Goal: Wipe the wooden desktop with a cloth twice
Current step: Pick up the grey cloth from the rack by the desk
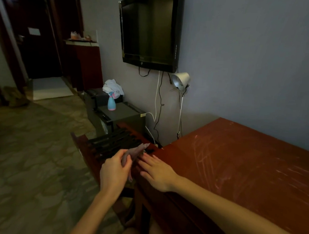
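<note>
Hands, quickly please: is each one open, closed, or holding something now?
Left hand: closed, gripping the cloth just off the desk corner.
Right hand: open, fingers straight, resting flat on the wooden desktop.

Our reddish-brown wooden desktop (pixel 247 169) shows pale, streaky smears across its surface; our left hand (pixel 114 170) pinches the greyish, narrowly bunched cloth (pixel 135 150) just off its corner.

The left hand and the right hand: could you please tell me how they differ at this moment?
The left hand grips the cloth; the right hand holds nothing. The left hand's fingers curl, beside the desktop; the right hand's lie straight at its corner. Both are bare.
</note>
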A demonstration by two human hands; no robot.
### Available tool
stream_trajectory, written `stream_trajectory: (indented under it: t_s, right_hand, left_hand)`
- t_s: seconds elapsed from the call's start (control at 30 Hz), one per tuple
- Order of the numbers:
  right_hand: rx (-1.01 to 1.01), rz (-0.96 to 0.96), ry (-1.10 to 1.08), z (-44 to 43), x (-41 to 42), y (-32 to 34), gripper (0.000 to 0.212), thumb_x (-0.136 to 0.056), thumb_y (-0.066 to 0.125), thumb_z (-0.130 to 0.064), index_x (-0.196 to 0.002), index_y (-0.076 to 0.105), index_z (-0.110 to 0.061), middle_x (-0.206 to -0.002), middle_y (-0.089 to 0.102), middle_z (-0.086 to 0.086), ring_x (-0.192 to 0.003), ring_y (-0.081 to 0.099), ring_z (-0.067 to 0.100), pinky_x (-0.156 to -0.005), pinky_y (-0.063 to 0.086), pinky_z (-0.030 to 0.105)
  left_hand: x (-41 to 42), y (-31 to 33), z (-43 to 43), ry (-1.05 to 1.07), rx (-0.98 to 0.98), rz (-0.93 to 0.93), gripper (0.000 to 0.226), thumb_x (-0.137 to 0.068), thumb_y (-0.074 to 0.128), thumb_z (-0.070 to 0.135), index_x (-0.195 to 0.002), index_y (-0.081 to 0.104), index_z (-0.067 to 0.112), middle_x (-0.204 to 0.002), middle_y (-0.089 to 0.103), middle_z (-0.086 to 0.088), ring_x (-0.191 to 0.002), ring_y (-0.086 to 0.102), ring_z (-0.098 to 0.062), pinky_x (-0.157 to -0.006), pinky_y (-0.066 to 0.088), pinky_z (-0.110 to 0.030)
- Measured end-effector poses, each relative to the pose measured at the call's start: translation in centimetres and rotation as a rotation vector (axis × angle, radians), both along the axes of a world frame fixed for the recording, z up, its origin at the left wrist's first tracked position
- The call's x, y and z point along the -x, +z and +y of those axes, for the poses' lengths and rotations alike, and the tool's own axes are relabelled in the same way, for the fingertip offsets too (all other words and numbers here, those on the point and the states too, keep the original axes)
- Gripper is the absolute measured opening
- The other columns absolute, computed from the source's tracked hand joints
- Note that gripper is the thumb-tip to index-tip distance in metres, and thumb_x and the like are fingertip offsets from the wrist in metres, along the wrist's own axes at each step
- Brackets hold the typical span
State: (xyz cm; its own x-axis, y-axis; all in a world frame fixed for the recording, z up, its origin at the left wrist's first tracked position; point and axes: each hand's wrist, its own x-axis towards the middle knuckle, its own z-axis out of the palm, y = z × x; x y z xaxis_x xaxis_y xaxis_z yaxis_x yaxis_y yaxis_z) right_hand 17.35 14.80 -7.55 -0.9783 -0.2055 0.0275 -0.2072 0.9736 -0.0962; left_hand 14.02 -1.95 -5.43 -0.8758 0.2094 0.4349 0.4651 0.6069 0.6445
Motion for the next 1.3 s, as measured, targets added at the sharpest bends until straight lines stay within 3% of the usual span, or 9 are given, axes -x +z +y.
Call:
stream_trajectory:
  t_s: [0.17, 0.4, 0.5, 0.63, 0.77, 0.9, 1.0, 1.13, 1.3]
  right_hand:
    - [0.053, -0.001, -0.104, 3.8, 2.8, 0.4, 0.051, -0.104, 0.019, -0.037, -0.152, 0.011, -0.021, -0.16, 0.006, -0.002, -0.146, -0.001, 0.011, -0.114, -0.006, 0.027]
    - [-0.007, 0.005, -0.132, 6.6, -1.9, 0.2, 0.06, -0.098, 0.008, -0.049, -0.151, -0.001, -0.023, -0.158, -0.008, -0.005, -0.145, -0.011, 0.007, -0.112, -0.013, 0.023]
    - [0.022, 0.015, -0.051, 4.6, -3.3, 0.1, 0.08, -0.081, -0.007, -0.061, -0.151, 0.0, -0.025, -0.153, -0.013, -0.012, -0.142, -0.014, 0.004, -0.112, -0.014, 0.021]
    - [0.032, 0.011, -0.01, 3.7, -1.2, 0.0, 0.078, -0.082, -0.007, -0.061, -0.151, 0.003, -0.026, -0.154, -0.008, -0.012, -0.143, -0.012, 0.004, -0.113, -0.013, 0.023]
    - [0.009, 0.022, -0.075, 5.8, 1.8, 0.0, 0.054, -0.102, 0.014, -0.042, -0.152, 0.006, -0.023, -0.159, -0.001, -0.005, -0.145, -0.007, 0.007, -0.115, -0.01, 0.027]
    - [0.007, 0.005, -0.168, 9.3, 2.3, 0.6, 0.051, -0.104, 0.017, -0.033, -0.152, 0.003, -0.021, -0.16, -0.001, -0.002, -0.146, -0.006, 0.009, -0.113, -0.01, 0.026]
    - [-0.012, -0.014, -0.224, 10.9, 0.6, 0.6, 0.055, -0.102, 0.009, -0.041, -0.151, -0.001, -0.02, -0.16, -0.005, -0.002, -0.145, -0.01, 0.009, -0.112, -0.012, 0.026]
    - [0.007, 0.021, -0.18, 10.4, -2.7, 0.1, 0.095, -0.07, -0.026, -0.07, -0.151, -0.003, -0.025, -0.153, -0.014, -0.01, -0.14, -0.017, 0.004, -0.112, -0.015, 0.024]
    - [0.0, 0.033, -0.126, 8.3, -2.6, -0.1, 0.072, -0.09, -0.006, -0.059, -0.151, 0.002, -0.021, -0.153, -0.012, -0.009, -0.142, -0.014, 0.006, -0.114, -0.013, 0.026]
  left_hand:
    - [0.8, -0.1, -1.7, 0.024, -0.018, 0.026, 0.023, -0.093, 0.054, 0.024, -0.115, 0.063, 0.023, -0.079, 0.066, 0.011, -0.063, 0.057, 0.0, -0.058, 0.045, -0.021]
    - [1.7, -0.5, -0.8, -0.013, 0.008, 0.002, 0.023, -0.095, 0.052, 0.024, -0.115, 0.062, 0.025, -0.06, 0.051, 0.021, -0.048, 0.048, 0.01, -0.044, 0.037, -0.009]
    - [2.7, -1.1, -0.3, -0.041, -0.073, -0.061, 0.023, -0.093, 0.054, 0.023, -0.114, 0.064, 0.023, -0.075, 0.06, 0.02, -0.063, 0.058, 0.005, -0.054, 0.042, -0.01]
    - [3.7, -1.2, 0.3, -0.035, -0.188, -0.12, 0.022, -0.091, 0.057, 0.022, -0.112, 0.066, 0.02, -0.087, 0.067, 0.012, -0.081, 0.065, -0.005, -0.073, 0.055, -0.033]
    - [3.6, -1.0, 1.1, -0.046, -0.164, -0.096, 0.023, -0.092, 0.057, 0.023, -0.113, 0.065, 0.022, -0.08, 0.061, 0.018, -0.07, 0.06, 0.002, -0.069, 0.057, -0.034]
    - [3.4, -0.5, 1.7, -0.071, -0.112, -0.053, 0.023, -0.093, 0.055, 0.024, -0.114, 0.063, 0.024, -0.073, 0.059, 0.02, -0.061, 0.062, 0.0, -0.058, 0.056, -0.033]
    - [3.4, -0.2, 2.3, -0.072, -0.078, -0.023, 0.023, -0.094, 0.054, 0.024, -0.114, 0.063, 0.024, -0.074, 0.06, 0.019, -0.061, 0.06, 0.003, -0.053, 0.052, -0.021]
    - [3.1, -0.3, 3.6, -0.08, 0.013, 0.018, 0.022, -0.094, 0.052, 0.027, -0.113, 0.063, 0.025, -0.069, 0.064, 0.014, -0.057, 0.058, 0.002, -0.049, 0.044, -0.015]
    - [2.1, -1.0, 5.4, -0.108, 0.197, 0.124, 0.025, -0.092, 0.053, 0.036, -0.115, 0.06, 0.03, -0.092, 0.067, 0.004, -0.081, 0.064, -0.012, -0.064, 0.049, -0.026]
